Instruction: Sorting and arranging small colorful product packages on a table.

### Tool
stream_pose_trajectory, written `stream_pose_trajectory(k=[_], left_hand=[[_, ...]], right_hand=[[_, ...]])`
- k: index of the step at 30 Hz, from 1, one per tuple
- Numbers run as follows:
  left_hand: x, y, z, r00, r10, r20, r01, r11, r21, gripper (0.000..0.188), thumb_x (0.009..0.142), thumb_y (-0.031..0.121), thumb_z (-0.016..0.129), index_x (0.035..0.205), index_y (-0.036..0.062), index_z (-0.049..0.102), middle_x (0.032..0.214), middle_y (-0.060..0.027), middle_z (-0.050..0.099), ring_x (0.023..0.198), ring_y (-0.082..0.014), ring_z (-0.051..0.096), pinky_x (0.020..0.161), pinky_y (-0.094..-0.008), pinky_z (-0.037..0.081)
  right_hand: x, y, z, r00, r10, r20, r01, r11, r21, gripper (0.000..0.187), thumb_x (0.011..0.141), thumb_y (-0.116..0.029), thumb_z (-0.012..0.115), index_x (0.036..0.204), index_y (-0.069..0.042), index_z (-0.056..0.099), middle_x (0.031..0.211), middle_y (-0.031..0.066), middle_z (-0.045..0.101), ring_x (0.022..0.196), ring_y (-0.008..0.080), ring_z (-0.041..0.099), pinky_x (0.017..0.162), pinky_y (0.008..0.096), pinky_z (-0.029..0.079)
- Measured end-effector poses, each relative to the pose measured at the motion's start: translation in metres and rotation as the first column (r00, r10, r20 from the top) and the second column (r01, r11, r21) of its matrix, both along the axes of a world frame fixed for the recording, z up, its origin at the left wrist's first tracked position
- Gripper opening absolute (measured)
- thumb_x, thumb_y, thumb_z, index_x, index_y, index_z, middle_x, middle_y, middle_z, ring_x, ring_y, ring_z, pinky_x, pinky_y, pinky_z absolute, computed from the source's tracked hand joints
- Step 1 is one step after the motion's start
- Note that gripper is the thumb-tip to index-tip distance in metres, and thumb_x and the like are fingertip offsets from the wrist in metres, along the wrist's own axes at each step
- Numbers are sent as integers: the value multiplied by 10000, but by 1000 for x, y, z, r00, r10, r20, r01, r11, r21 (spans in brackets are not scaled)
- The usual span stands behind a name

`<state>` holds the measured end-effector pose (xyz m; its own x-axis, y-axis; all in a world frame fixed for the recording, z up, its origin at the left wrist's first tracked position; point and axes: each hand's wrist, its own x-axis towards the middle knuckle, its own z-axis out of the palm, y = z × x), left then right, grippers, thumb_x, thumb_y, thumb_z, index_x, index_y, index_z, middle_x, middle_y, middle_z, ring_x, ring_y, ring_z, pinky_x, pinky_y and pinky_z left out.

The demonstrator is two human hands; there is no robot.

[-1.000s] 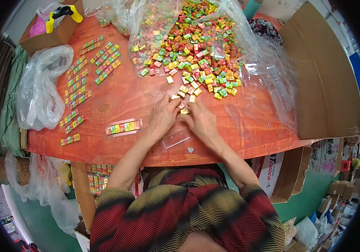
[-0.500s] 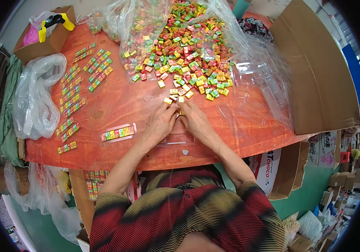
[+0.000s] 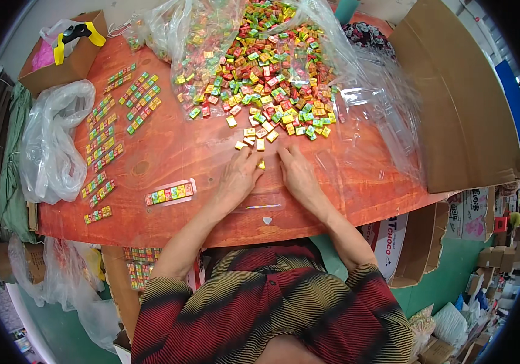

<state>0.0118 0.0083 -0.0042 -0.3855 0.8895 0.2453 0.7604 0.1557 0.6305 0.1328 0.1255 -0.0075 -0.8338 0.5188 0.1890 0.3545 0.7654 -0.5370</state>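
My left hand [image 3: 239,175] is low over the middle of the red table, its thumb and forefinger closed about a small yellow box [image 3: 261,164]. To its right, my right hand [image 3: 300,177] has fingers stretched forward and apart, with nothing seen in them. Just beyond my fingertips lie a few loose little boxes, one of them pale yellow [image 3: 260,145]. Behind them spreads a large heap of tiny red, green and yellow boxes [image 3: 278,91], partly under clear plastic. Left of my left hand, a row of these boxes [image 3: 170,193] lies in a clear tray.
Several finished-looking rows of boxes [image 3: 141,100] lie at the left of the table [image 3: 211,227]. A crumpled clear bag [image 3: 59,142] sits at the left edge. Clear plastic trays [image 3: 372,106] and a tall cardboard panel [image 3: 454,97] stand at the right.
My right hand has moved right, away from my left hand, and its fingers have spread. My left hand stays nearly in place, with the yellow box beside its fingertips now more visible.
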Motion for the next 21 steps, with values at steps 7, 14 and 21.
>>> stream_pose_trajectory(k=[7, 14, 21], left_hand=[[-19, -15, 5, 995, -4, 100, 7, 999, -37, 235, 732, 53, 647, 947, 16, 558, 935, -128, 497, 818, -277, 550, 719, -365, 453], [-16, -21, 11, 989, 64, 134, -52, 994, -94, 261, 699, 54, 658, 938, 28, 555, 916, -139, 500, 848, -329, 548, 711, -409, 456], [-17, -27, 12, 990, 93, 102, -84, 993, -84, 275, 702, 74, 664, 947, 31, 545, 879, -138, 484, 816, -328, 538, 685, -424, 446]], right_hand=[[-2, 11, 5, 997, 53, -49, -52, 998, 30, 251, 774, -63, 580, 1018, -51, 521, 969, 181, 514, 810, 372, 555, 651, 432, 460], [-24, -25, 7, 999, -25, 42, 26, 1000, -8, 164, 800, -146, 580, 907, -29, 539, 810, 165, 565, 720, 364, 567, 596, 436, 463], [-64, -17, 16, 990, 68, -120, -52, 990, 131, 146, 752, -110, 590, 839, -16, 521, 781, 186, 555, 694, 355, 578, 549, 416, 461]])
